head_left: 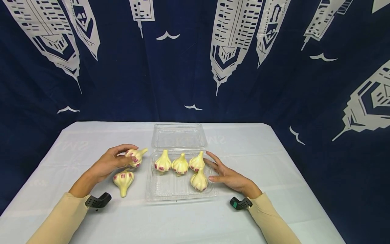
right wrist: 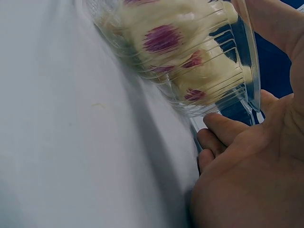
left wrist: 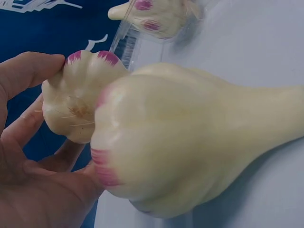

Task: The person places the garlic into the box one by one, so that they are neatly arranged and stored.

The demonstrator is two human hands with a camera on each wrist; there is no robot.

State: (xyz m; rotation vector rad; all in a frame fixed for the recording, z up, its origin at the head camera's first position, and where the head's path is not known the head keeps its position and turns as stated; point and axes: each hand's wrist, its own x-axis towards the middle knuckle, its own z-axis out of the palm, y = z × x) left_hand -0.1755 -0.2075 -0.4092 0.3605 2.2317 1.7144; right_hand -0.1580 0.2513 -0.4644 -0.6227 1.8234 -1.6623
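Gently does it: my left hand [head_left: 110, 163] pinches a garlic bulb [head_left: 134, 158] by its round sides, thumb and fingertips on opposite faces, with the stem pointing right, towards the clear container [head_left: 171, 188]. That bulb is just to the left of the container, near its far left corner. My right hand [head_left: 230, 177] is spread at the container's right side, thumb apart from the fingers; it seems to be there as a brace, though I can't tell how hard it presses.

Inside, three bulbs [head_left: 180, 165] form the far row, and a fourth bulb [head_left: 199, 182] sits at the near right. The lid [head_left: 179, 136] lies folded back on the desk [head_left: 152, 223]. A loose bulb [head_left: 123, 180] lies beside my left hand, stem towards me.

To do this well, I judge I should lift the pinched bulb clear of the rim, carry it over the near row's bare part and lower it root end down, beside the fourth bulb without knocking it. A light pinch should do for such a smooth, rounded thing. The thin plastic could slide or flex, so the right hand should steady it without squeezing.
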